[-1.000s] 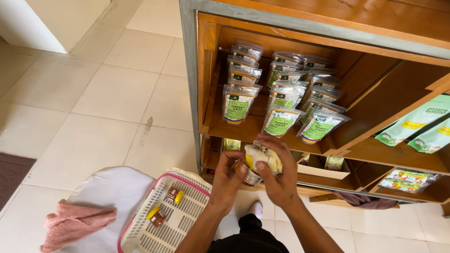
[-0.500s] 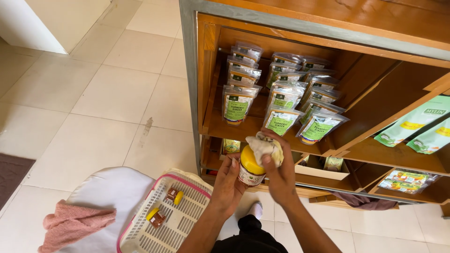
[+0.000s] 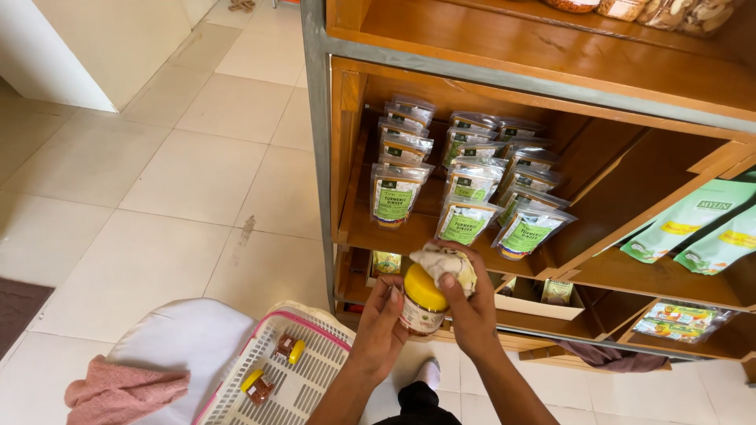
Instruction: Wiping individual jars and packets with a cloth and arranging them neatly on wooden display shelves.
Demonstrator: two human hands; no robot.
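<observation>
Right now my left hand (image 3: 383, 327) is wrapped around the side of a small glass jar (image 3: 420, 307) with a yellow lid, fingers closed on its body so it sits slightly tilted in front of the wooden shelf unit (image 3: 504, 86). My right hand (image 3: 471, 311) is closed on a crumpled pale cloth (image 3: 442, 264) and presses it against the top edge of the yellow lid, thumb curled over the fabric. The jar hangs in the air just in front of the lower shelf, below the row of clear pouches with green labels (image 3: 465, 201) that stand in three lines on the middle shelf. To the right, on a slanted board, lie pale green packets (image 3: 693, 224), and under them a colourful flat packet (image 3: 679, 319). Behind my right hand a shallow cardboard tray (image 3: 543, 303) rests on the lower shelf. Down by my left forearm a white plastic basket with a pink rim (image 3: 283, 378) holds two more small jars with yellow lids (image 3: 272, 370), lying on their sides and apart from each other. A pink cloth (image 3: 126, 393) lies bunched on a white cushion (image 3: 177, 342) beside the basket, on the pale tiled floor (image 3: 157, 189).
</observation>
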